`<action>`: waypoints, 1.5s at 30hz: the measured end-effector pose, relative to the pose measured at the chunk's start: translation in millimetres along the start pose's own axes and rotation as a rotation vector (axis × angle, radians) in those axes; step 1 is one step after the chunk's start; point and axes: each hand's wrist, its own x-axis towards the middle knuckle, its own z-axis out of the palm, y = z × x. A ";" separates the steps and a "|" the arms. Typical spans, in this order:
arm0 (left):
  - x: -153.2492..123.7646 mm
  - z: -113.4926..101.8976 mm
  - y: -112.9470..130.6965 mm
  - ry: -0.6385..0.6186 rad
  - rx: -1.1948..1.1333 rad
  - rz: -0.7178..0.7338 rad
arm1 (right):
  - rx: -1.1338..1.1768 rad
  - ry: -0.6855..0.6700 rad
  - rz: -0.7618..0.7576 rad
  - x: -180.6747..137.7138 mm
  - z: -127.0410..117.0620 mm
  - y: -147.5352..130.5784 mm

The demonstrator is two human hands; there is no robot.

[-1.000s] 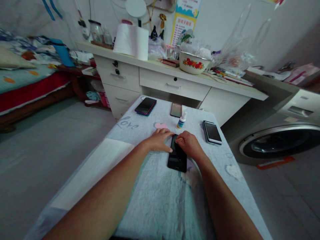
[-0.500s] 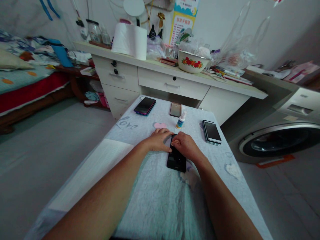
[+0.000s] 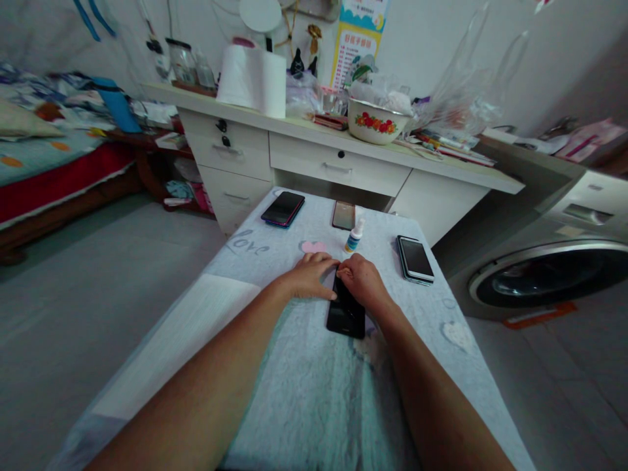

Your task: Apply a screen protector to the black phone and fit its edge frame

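Note:
A black smartphone (image 3: 346, 320) lies flat, screen up, on the cloth-covered table. My left hand (image 3: 313, 275) steadies it from the left, index finger at the top edge and thumb on the left edge. Curled into a fist, my right hand (image 3: 362, 278) presses on the upper part of the screen; whatever its fingers hold is hidden. Just beyond the hands stands a small white spray bottle (image 3: 354, 237) with a blue and yellow label.
Stacked phones lie at the table's far left (image 3: 283, 208) and at its right (image 3: 415, 257). A brown-toned phone or case (image 3: 343, 214) rests at the back. Behind is a white desk (image 3: 338, 157) with a floral bowl (image 3: 377, 123); a washing machine (image 3: 549, 216) stands right.
My right fist has shifted slightly up the screen, toward the phone's top edge. My left hand keeps its place on the phone.

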 end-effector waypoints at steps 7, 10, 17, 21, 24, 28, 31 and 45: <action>-0.8 -0.3 1.3 0.001 -0.010 -0.014 | 0.087 -0.106 -0.100 -6.7 -11.5 -6.6; -0.6 -1.0 2.2 -0.005 0.001 -0.017 | 0.132 -0.136 -0.130 -9.7 -13.9 -8.8; 0.2 -0.3 -0.6 -0.003 0.005 -0.001 | 0.093 -0.107 -0.136 -9.3 -10.9 -8.9; 1.2 2.0 -3.2 0.003 0.003 0.013 | 0.038 -0.073 -0.087 -6.1 -6.8 -6.4; 1.4 2.9 -3.1 0.007 -0.001 0.012 | 0.008 -0.053 -0.063 -3.4 -4.7 -3.7; 0.6 1.8 -1.4 0.000 -0.008 -0.002 | -0.018 -0.040 -0.052 0.5 -3.8 -0.5; 0.4 1.0 -1.5 -0.003 -0.008 0.004 | -0.034 -0.032 -0.042 3.8 -3.5 1.5; 1.1 -0.6 -1.2 -0.016 0.028 0.013 | -0.082 0.002 0.055 23.2 -1.2 13.0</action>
